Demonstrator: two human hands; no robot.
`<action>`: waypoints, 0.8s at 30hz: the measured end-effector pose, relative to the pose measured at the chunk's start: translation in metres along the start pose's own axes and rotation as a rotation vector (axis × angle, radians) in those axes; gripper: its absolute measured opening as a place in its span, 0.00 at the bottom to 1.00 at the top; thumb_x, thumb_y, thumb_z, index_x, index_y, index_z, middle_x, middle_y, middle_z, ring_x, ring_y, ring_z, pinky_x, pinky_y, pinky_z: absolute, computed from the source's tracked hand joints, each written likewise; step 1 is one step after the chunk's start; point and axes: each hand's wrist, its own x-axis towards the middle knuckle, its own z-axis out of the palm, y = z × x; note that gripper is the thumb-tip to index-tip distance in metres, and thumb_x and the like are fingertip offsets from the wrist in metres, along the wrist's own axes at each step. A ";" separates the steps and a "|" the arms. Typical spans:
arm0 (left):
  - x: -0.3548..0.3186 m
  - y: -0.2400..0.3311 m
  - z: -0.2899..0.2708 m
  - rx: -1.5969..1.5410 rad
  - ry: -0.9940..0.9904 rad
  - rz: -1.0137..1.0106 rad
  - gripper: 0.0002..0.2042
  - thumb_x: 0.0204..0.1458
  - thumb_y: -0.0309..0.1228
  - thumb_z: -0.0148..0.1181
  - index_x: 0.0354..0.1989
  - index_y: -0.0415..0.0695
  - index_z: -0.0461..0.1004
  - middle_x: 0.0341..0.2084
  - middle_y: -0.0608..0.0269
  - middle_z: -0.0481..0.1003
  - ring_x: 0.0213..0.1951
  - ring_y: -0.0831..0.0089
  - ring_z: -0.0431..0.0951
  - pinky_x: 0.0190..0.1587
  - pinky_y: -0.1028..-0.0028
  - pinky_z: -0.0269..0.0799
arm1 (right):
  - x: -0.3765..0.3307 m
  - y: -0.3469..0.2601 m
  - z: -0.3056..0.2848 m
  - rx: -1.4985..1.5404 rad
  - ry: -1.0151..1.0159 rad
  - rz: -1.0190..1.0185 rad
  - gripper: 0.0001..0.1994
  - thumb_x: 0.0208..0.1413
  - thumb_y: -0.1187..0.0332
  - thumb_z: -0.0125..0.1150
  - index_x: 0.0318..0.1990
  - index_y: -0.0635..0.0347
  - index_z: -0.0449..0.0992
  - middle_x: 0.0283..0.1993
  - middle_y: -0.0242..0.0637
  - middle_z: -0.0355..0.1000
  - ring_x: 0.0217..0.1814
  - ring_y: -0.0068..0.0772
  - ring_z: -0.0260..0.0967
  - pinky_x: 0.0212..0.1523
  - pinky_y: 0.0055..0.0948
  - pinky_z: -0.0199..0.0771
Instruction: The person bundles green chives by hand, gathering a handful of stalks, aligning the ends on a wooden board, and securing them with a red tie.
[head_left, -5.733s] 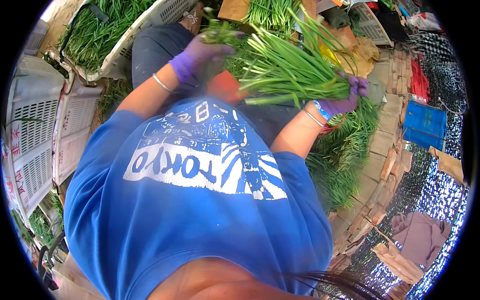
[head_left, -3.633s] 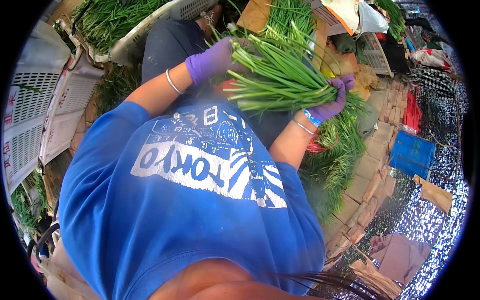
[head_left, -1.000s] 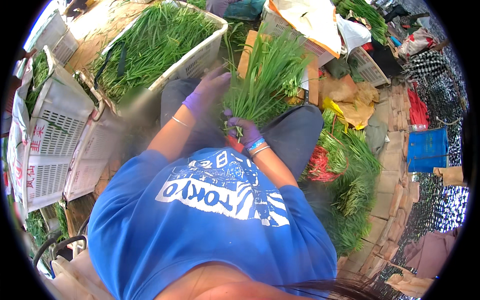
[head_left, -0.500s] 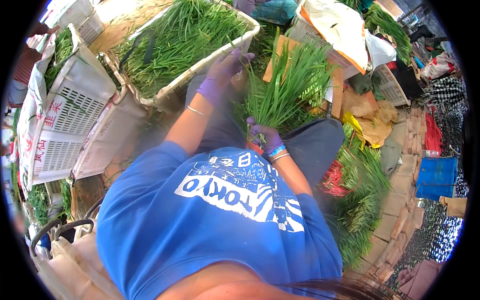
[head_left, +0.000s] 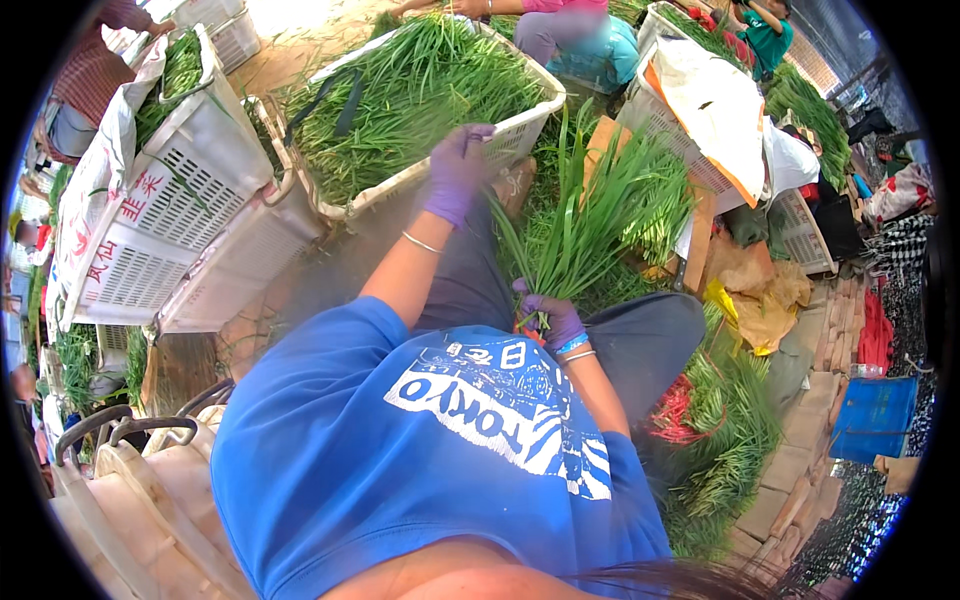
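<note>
My right hand [head_left: 552,318], in a purple glove, is closed round the base of a bunch of long green garlic chives [head_left: 575,240]. The leaves fan out away from me over my lap. My left hand [head_left: 455,178], gloved in purple too, is raised by the near right side of a white crate [head_left: 375,192]. Its fingers are curled together, and whatever they may hold is too small to make out. Loose chives [head_left: 420,90] fill that crate.
White slatted crates [head_left: 160,215] stand at left, and a cloth-covered crate [head_left: 690,110] at far right. Right of my knee lie tied chives [head_left: 735,430] and red ties [head_left: 678,412]. A blue bin [head_left: 873,418] stands beyond the brick edging [head_left: 790,435]. Other people sit at the back.
My left hand has drawn back from the crate's rim, its fingers more curled. My right hand still grips the chives. The whole view has shifted, bringing more of the people behind into sight.
</note>
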 end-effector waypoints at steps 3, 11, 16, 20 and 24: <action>0.003 0.003 -0.013 0.215 0.080 0.109 0.11 0.53 0.30 0.44 0.32 0.39 0.73 0.27 0.59 0.75 0.30 0.75 0.73 0.34 0.77 0.67 | -0.004 0.003 0.001 -0.019 0.060 0.034 0.17 0.40 0.72 0.54 0.40 0.71 0.69 0.19 0.31 0.63 0.17 0.20 0.57 0.16 0.16 0.54; 0.000 -0.016 -0.012 -0.082 0.019 -0.260 0.26 0.50 0.50 0.47 0.51 0.42 0.62 0.41 0.51 0.70 0.24 0.74 0.72 0.30 0.78 0.67 | -0.001 0.007 -0.005 0.144 0.137 0.015 0.16 0.38 0.75 0.54 0.39 0.69 0.69 0.20 0.35 0.65 0.15 0.23 0.58 0.15 0.19 0.58; -0.037 -0.005 -0.006 -0.746 -0.606 -0.803 0.27 0.53 0.51 0.38 0.57 0.48 0.53 0.47 0.58 0.65 0.49 0.65 0.65 0.52 0.64 0.60 | 0.012 0.001 0.008 -0.204 0.077 -0.187 0.13 0.39 0.78 0.57 0.37 0.68 0.70 0.23 0.35 0.68 0.17 0.22 0.63 0.16 0.18 0.64; -0.036 0.046 0.007 -1.044 -0.780 -0.720 0.37 0.44 0.59 0.43 0.56 0.42 0.52 0.48 0.51 0.62 0.51 0.56 0.61 0.53 0.58 0.57 | 0.017 0.004 -0.003 -0.546 0.145 -0.130 0.12 0.40 0.79 0.58 0.37 0.67 0.71 0.25 0.35 0.69 0.21 0.22 0.65 0.16 0.19 0.65; -0.016 0.046 -0.007 -1.215 -0.789 -0.662 0.44 0.40 0.66 0.40 0.59 0.41 0.48 0.52 0.50 0.58 0.53 0.55 0.59 0.56 0.53 0.50 | 0.013 0.011 -0.003 -0.144 0.119 -0.172 0.13 0.41 0.77 0.59 0.38 0.66 0.70 0.26 0.35 0.69 0.20 0.23 0.64 0.14 0.18 0.62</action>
